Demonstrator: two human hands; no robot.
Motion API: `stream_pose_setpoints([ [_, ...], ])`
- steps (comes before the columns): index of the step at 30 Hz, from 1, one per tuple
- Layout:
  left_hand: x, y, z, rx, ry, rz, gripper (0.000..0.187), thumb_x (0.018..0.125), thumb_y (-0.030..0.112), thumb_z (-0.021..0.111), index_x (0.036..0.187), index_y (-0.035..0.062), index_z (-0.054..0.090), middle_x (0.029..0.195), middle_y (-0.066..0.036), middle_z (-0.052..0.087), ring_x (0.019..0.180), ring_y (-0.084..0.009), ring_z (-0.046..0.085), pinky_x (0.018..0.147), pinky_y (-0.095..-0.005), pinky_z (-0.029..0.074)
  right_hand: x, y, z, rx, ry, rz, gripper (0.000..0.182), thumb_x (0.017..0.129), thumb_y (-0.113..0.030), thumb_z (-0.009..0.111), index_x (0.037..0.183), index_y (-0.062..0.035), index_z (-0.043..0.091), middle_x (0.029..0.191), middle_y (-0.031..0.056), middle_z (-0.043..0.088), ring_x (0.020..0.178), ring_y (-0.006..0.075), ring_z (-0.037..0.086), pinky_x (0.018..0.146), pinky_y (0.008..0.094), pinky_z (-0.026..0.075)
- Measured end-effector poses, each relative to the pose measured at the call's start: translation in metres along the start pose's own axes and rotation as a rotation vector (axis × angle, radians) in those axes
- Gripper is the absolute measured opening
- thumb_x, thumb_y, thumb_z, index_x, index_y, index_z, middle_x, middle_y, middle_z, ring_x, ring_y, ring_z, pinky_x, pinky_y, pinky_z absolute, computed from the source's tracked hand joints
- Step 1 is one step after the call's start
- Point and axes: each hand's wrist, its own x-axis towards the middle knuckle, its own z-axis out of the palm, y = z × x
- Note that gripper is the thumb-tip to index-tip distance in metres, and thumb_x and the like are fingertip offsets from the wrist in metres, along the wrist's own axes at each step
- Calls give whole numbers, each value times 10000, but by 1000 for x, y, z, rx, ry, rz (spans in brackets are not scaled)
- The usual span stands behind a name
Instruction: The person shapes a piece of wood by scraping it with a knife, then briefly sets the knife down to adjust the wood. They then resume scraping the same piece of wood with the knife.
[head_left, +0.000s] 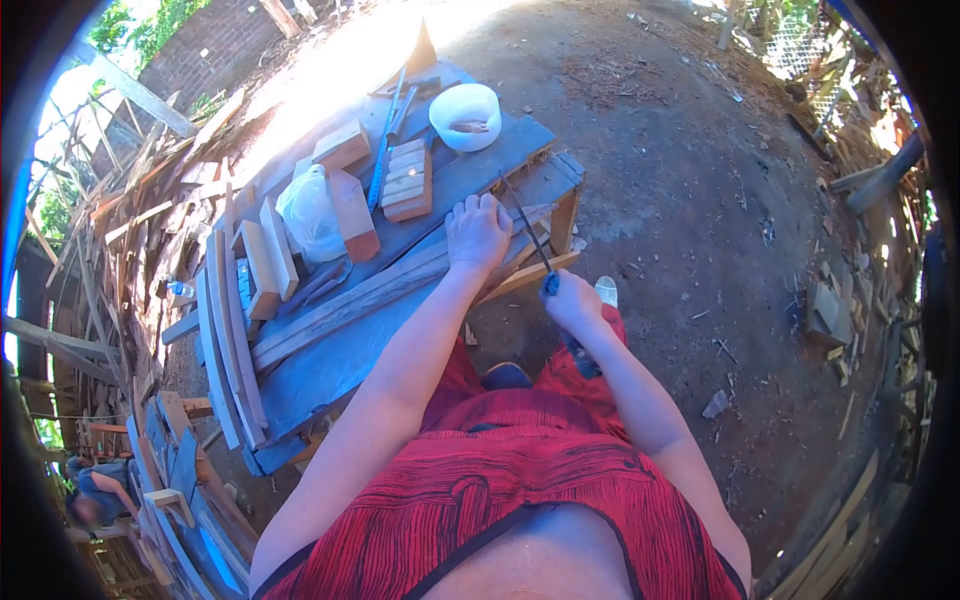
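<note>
My left hand presses down on a long wooden strip lying along the blue workbench, its fingers curled over the wood. In my right hand is the dark handle of a saw, with the fingers wrapped round it. The thin saw blade reaches up and to the left from that hand, crossing the strip's end near the bench's right edge. Just beyond my left hand, a stack of small wood blocks sits beside a blue ruler.
A white bowl, a plastic bag and wooden blocks stand on the bench. Curved strips lie at its left end. Scrap wood is piled at both sides. Another person is at the lower left.
</note>
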Motion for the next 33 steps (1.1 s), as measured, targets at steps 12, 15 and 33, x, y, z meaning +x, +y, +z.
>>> stream_pose_setpoints([
  [12,0,0,-3,-20,-28,-13,181,873,243,547,897,68,586,897,-135,597,889,-335,579,801,-466,441,-72,26,0,35,-97,104,364,829,-395,657,1007,-87,583,867,200,680,867,404,656,751,513,501],
  [15,1,3,-4,-17,-17,-2,170,867,234,552,878,68,585,894,-130,599,888,-324,578,798,-457,442,-46,17,-3,-28,-93,92,353,841,-377,641,1006,-69,587,888,207,682,876,400,664,759,508,506],
  [33,1,0,-3,-9,-25,-17,177,867,244,549,888,74,591,901,-130,602,886,-334,582,798,-467,446,-72,13,-13,0,-148,135,355,843,-378,637,1029,-80,593,909,211,684,903,395,663,776,496,508],
])
